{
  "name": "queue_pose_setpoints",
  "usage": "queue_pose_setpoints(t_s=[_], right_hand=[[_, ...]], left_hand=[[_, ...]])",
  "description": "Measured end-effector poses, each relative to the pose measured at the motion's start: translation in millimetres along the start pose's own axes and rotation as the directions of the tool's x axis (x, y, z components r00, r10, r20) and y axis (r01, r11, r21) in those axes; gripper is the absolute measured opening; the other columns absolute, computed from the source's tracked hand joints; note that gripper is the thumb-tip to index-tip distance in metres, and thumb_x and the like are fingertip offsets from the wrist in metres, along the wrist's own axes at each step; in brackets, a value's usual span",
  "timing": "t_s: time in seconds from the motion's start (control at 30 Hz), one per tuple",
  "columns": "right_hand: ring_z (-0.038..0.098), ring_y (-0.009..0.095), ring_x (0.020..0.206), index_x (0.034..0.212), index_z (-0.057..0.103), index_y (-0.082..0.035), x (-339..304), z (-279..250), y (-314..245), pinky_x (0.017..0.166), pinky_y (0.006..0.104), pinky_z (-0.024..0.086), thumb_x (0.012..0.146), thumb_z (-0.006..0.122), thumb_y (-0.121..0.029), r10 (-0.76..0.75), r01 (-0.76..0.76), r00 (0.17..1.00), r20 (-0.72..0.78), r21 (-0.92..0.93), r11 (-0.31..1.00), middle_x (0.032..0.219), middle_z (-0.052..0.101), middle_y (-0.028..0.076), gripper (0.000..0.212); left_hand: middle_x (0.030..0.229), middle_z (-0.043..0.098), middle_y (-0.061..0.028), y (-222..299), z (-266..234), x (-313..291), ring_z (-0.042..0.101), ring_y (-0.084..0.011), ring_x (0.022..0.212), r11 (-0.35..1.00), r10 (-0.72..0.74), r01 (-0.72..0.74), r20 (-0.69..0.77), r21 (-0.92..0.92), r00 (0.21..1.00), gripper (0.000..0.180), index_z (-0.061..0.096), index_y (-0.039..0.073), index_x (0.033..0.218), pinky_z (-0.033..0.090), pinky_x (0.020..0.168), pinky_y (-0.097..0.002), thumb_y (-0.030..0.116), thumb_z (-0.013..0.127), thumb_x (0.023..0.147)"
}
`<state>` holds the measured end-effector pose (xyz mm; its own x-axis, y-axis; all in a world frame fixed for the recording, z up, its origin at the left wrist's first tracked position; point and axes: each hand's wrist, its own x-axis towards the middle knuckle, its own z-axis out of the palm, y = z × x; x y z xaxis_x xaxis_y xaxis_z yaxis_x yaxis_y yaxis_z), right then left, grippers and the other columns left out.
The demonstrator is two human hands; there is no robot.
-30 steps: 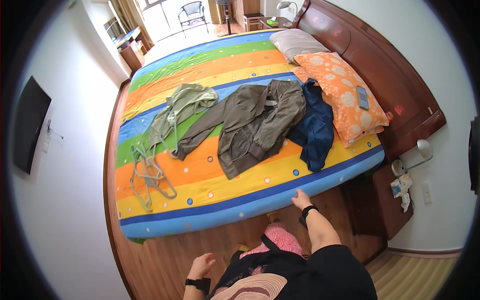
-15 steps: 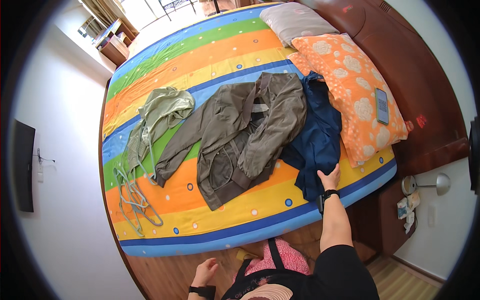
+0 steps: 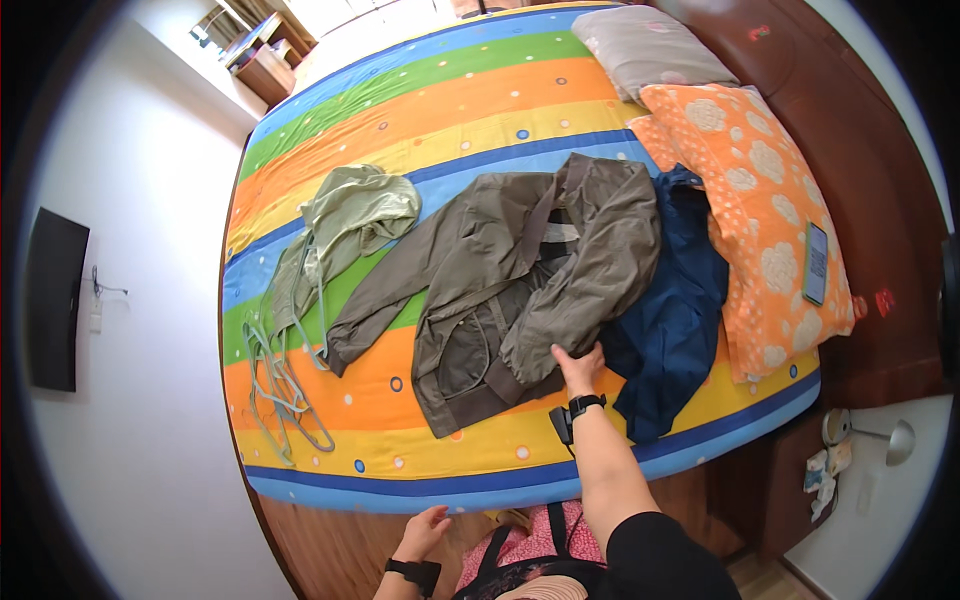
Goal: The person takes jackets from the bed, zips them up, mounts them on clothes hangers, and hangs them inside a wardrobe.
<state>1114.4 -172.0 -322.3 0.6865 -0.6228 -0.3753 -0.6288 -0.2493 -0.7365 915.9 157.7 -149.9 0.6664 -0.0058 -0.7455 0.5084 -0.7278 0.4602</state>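
An olive-brown jacket (image 3: 480,250) lies spread on the bed, one sleeve stretched to the left and its front partly open over a dark lining. My right hand (image 3: 580,370) is at its lower right edge, with the thumb and fingers closed around the cloth; some fingertips are hidden. Under the jacket's right side lies a crumpled navy blue garment (image 3: 680,310), just right of that hand. My left hand (image 3: 425,533) hangs near the bed's front edge, holding nothing, its fingers loosely bent and apart.
A pale green garment (image 3: 360,205) and several tangled light green hangers (image 3: 285,400) lie left on the striped bed (image 3: 450,475). Orange flowered pillow (image 3: 775,200), grey pillow (image 3: 650,50) and phone (image 3: 815,263) are at right. A nightstand (image 3: 780,510) with a lamp (image 3: 898,443) stands beside the bed.
My right hand has moved left from the navy garment to the lower edge of the jacket. The whole view has shifted a little; the clothes lie nearly as before.
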Motion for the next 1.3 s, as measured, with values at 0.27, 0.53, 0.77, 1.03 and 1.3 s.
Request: queue_pose_setpoints(t_s=[0.27, 0.53, 0.77, 1.03, 1.3], right_hand=[[0.05, 0.035, 0.096, 0.115, 0.037, 0.002, -1, 13, -56, 0.087, 0.0339, 0.039, 0.067, 0.057, -0.002, 0.086, -0.052, 0.993, -0.082, 0.352, 0.935, 0.114, 0.045, 0.02, 0.052], [0.056, 0.039, 0.094, 0.105, 0.051, 0.006, -191, 1, 5, 0.082, 0.0412, 0.044, 0.069, 0.052, -0.013, -0.247, 0.327, 0.681, 0.689, 0.015, 0.945, 0.099, 0.057, 0.027, 0.041], [0.059, 0.032, 0.074, 0.08, 0.06, -0.004, -225, -50, -23, 0.064, 0.0388, 0.047, 0.075, 0.058, -0.02, -0.147, 0.705, -0.067, 0.987, 0.151, 0.693, 0.078, 0.061, 0.014, 0.017], [0.046, 0.034, 0.102, 0.114, 0.045, -0.003, -40, -8, -64, 0.087, 0.0426, 0.036, 0.071, 0.065, -0.03, -0.63, 0.723, 0.689, 0.358, -0.394, 0.567, 0.111, 0.05, 0.018, 0.055], [0.061, 0.032, 0.084, 0.086, 0.061, 0.001, -33, 31, -46, 0.071, 0.0369, 0.047, 0.07, 0.057, -0.024, -0.303, 0.51, 0.71, 0.635, -0.167, 0.844, 0.086, 0.064, 0.017, 0.03]], left_hand=[[0.096, 0.062, -0.017, 9, -3, -3, 0.06, -0.0292, 0.09, 0.995, 0.084, -0.079, -0.067, 0.068, 0.994, 0.033, 0.056, 0.002, 0.106, 0.048, 0.078, -0.0346, 0.02, 0.06, 0.078], [0.098, 0.061, -0.017, 1, -11, -10, 0.058, -0.0316, 0.09, 0.982, 0.171, -0.159, -0.133, 0.101, 0.976, 0.03, 0.058, 0.003, 0.104, 0.047, 0.079, -0.0366, 0.019, 0.058, 0.078], [0.1, 0.061, -0.0168, 10, -13, -21, 0.057, -0.0319, 0.094, 0.997, 0.069, -0.075, -0.166, -0.031, 0.984, 0.032, 0.057, 0.002, 0.104, 0.046, 0.081, -0.0369, 0.018, 0.059, 0.077], [0.097, 0.062, -0.0159, -4, 11, -25, 0.06, -0.0271, 0.087, 0.995, 0.097, -0.091, -0.148, 0.048, 0.984, 0.034, 0.057, 0.003, 0.107, 0.047, 0.077, -0.0338, 0.017, 0.06, 0.077], [0.106, 0.058, -0.0167, 40, 1, -16, 0.056, -0.0306, 0.096, 0.931, 0.347, -0.364, -0.284, -0.01, 0.894, 0.036, 0.052, 0.002, 0.112, 0.045, 0.084, -0.0347, 0.01, 0.058, 0.078]])
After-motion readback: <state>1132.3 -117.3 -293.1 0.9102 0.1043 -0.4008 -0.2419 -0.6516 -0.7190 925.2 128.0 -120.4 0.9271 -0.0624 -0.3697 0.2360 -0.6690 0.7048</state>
